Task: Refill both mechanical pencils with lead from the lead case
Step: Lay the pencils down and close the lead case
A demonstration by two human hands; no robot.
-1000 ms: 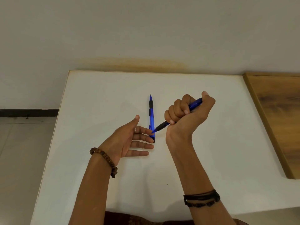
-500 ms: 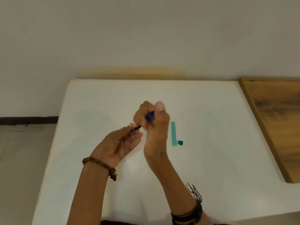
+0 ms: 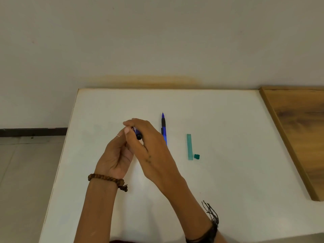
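My right hand [image 3: 150, 148] grips a blue mechanical pencil [image 3: 137, 133] with its dark end showing between thumb and fingers; most of its barrel is hidden. My left hand [image 3: 114, 155] stands palm-in right against it, fingers relaxed and pointing up, fingertips touching the right hand by the pencil. The second blue pencil [image 3: 164, 132] lies on the white table [image 3: 228, 190] just right of my hands, tip pointing away. Further right lies the teal lead case [image 3: 189, 146], with its small teal cap [image 3: 196, 156] off beside its near end.
A wooden board [image 3: 301, 137] adjoins the table's right side. The table's left edge drops to a tiled floor [image 3: 26, 172]. A wall stands directly behind the far edge.
My right hand has carried the pencil left and turned it more upright against my left hand, which rose to meet it. The lying pencil shows again beside the hands.
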